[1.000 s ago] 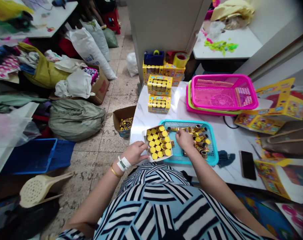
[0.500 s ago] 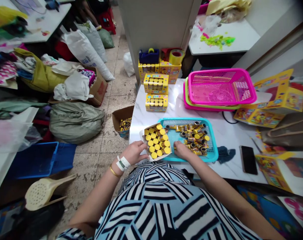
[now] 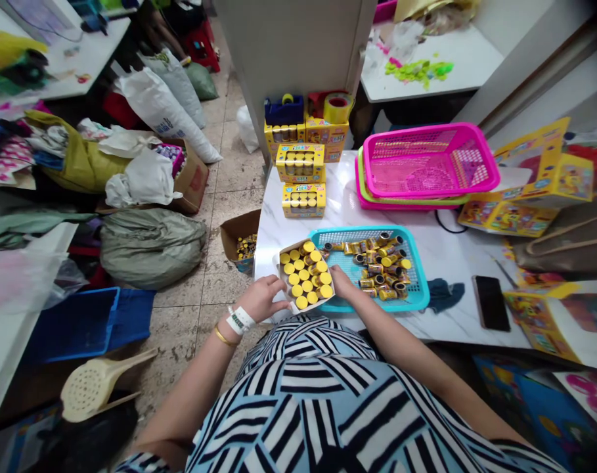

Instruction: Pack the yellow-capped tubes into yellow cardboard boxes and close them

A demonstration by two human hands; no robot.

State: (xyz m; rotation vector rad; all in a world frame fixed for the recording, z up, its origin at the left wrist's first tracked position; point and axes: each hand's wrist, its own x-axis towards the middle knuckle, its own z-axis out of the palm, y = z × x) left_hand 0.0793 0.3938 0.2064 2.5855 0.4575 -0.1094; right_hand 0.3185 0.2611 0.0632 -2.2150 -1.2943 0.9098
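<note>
A shallow cardboard box (image 3: 285, 293) holds rows of small tubes with round yellow caps (image 3: 307, 286), most upright and a few on the right tilted. It overlaps the left end of a turquoise basket (image 3: 419, 272). My left hand (image 3: 261, 301) grips the box's lower left side, thumb and fingers against its wall. At the box's right wall, my right hand (image 3: 344, 286) is closed, its fingertips partly hidden by the box edge. Loose yellow tubes with dark ends (image 3: 377, 269) lie jumbled in the basket to the right of that hand.
Yellow window cartons (image 3: 304, 200) stand at the table's back left, with a tape dispenser (image 3: 283, 108) on top. Stacked pink baskets (image 3: 429, 190) sit behind the turquoise one. A phone (image 3: 491, 303) and a dark cloth (image 3: 444, 295) lie right. An open carton (image 3: 240, 231) stands on the floor.
My right hand has moved left, from inside the turquoise basket to the box's right wall. My left hand stays at the box. The whole view has shifted slightly.
</note>
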